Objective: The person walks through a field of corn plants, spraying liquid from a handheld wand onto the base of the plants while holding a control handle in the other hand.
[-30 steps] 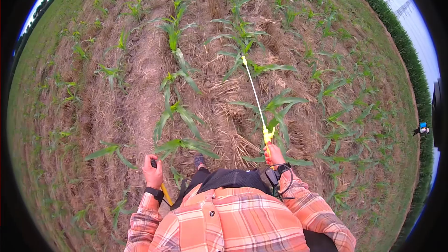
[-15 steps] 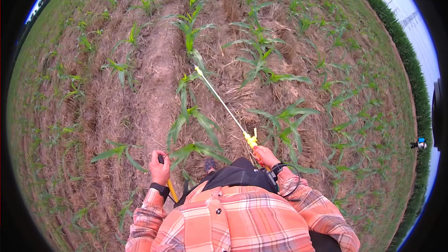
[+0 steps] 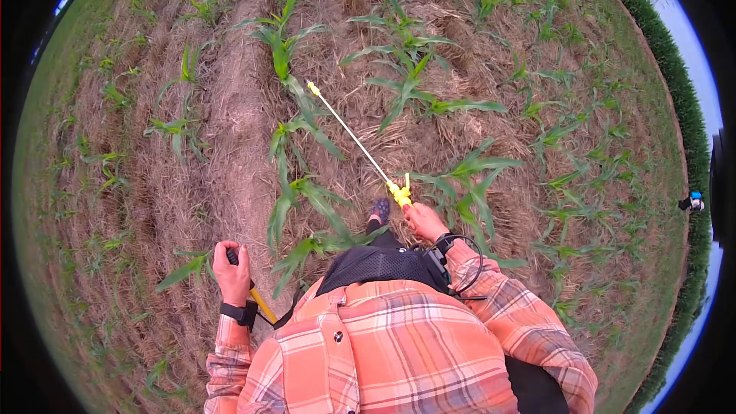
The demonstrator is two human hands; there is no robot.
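My right hand (image 3: 426, 224) is closed around the handle of a spray wand (image 3: 352, 133), just behind its yellow valve. The white tube points forward and left, and its yellow nozzle hangs over the ground beside a young corn plant (image 3: 280, 54). At lower left, my left hand (image 3: 233, 271) is wrapped round the black grip of a yellow pump lever (image 3: 263, 305). The lever runs back toward my side, where its lower end is hidden. A black cable loops by my right wrist.
Rows of young corn plants (image 3: 318, 203) run ahead through straw-covered soil (image 3: 245, 119). My shoe (image 3: 381, 209) shows between plants in front of me. A tall green hedge (image 3: 665, 54) borders the field at right, with a small blue and white object (image 3: 695, 201) near it.
Both hands have shifted left and upward in view. The spray wand has moved forward with my right hand, and the pump lever has swung outward to the left. My shoe now shows farther ahead.
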